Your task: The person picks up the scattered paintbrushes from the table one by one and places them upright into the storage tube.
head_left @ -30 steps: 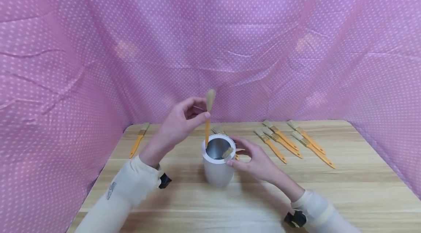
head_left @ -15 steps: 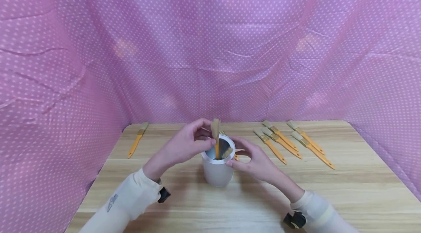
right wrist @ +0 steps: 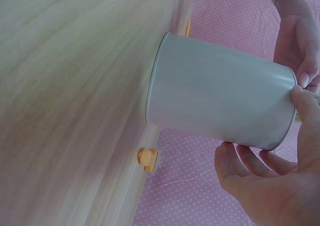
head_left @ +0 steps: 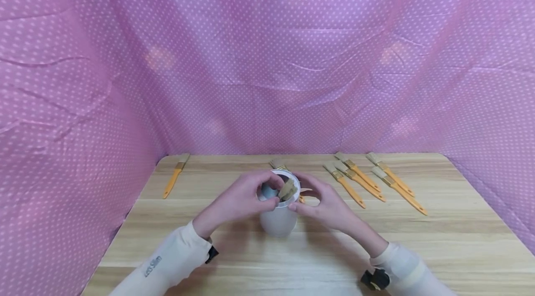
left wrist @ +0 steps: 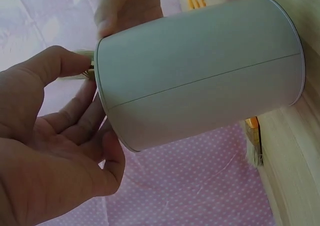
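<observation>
A whitish can (head_left: 278, 222) stands upright on the table with its mouth open at the top. My left hand (head_left: 246, 196) is at the can's mouth, pinching a paintbrush (left wrist: 85, 65) close to its bristles; the brush's handle is down inside the can, out of sight. Pale bristles (head_left: 287, 190) show at the rim, where another brush leans against the right inner side. My right hand (head_left: 328, 203) holds the can (right wrist: 220, 91) near its rim, thumb on the near side and fingers round the far side.
On the wooden table (head_left: 334, 259), several orange-handled paintbrushes (head_left: 347, 189) lie to the right. A single paintbrush (head_left: 176, 176) lies at the far left, and another brush (head_left: 277, 164) is partly hidden behind the can. A pink dotted cloth (head_left: 267, 77) hangs around the table.
My left hand has come down and to the right, lowering the paintbrush handle-first from above the rim into the can. My right hand has stayed at the can.
</observation>
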{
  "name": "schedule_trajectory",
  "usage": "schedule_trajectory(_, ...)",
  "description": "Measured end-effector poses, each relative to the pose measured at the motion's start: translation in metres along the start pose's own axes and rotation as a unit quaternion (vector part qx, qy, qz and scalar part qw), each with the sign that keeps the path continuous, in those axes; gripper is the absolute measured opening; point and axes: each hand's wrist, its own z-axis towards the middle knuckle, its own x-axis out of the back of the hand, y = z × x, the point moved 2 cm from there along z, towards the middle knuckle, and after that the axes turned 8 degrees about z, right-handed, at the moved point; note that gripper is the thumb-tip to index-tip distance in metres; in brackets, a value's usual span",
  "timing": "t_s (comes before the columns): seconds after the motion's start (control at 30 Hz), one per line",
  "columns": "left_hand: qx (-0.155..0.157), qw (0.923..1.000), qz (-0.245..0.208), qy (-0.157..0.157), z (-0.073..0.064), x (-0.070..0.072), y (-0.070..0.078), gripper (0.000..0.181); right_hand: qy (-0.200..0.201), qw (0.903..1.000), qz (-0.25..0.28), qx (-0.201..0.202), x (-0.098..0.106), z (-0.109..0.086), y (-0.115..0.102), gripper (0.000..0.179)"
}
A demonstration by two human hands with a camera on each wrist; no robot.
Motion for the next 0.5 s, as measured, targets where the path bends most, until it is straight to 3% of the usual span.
schedule_trajectory(0.2,-0.019,0.9992,0.034,0.003,-0.0007,-0.0039,-0.0018,0.028,-0.002,1.0,0.002,0.003,-0.0015,0.0002,0.0001,0.074)
schedule_trajectory(0.5,0.009,0.9993,0.023,0.028,-0.0082,0.0,-0.0036,0.033,0.004,1.0,0.002,0.002,-0.0014,-0.0025,0.0012,0.073)
